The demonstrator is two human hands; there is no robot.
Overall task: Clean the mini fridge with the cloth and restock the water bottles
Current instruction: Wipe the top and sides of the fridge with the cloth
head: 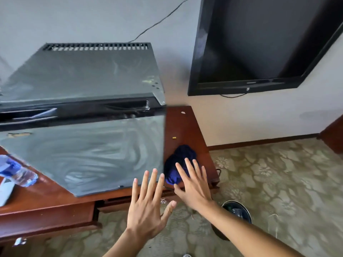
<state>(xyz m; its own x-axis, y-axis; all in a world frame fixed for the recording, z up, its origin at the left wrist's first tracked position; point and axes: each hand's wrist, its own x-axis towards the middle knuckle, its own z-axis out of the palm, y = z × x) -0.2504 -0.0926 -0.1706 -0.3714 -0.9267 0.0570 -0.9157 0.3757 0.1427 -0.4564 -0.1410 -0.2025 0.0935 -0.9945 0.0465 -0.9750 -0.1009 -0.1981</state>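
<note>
A black mini fridge (83, 115) stands on a reddish wooden desk (48, 204), its door shut and its top and front streaked with wipe marks. A crumpled dark blue cloth (178, 160) lies on the desk just right of the fridge. My right hand (194, 184) hovers over the cloth with fingers spread and straight, holding nothing. My left hand (148, 204) is held flat with fingers spread in front of the fridge's lower right corner, also empty. A clear water bottle (16, 171) with a blue label lies on its side at the desk's left edge.
A black television (259, 43) hangs on the wall at the right, with a cable running along the wall. A dark waste bin (235, 212) stands on the patterned carpet below my right forearm. A white paper (5, 190) lies by the bottle.
</note>
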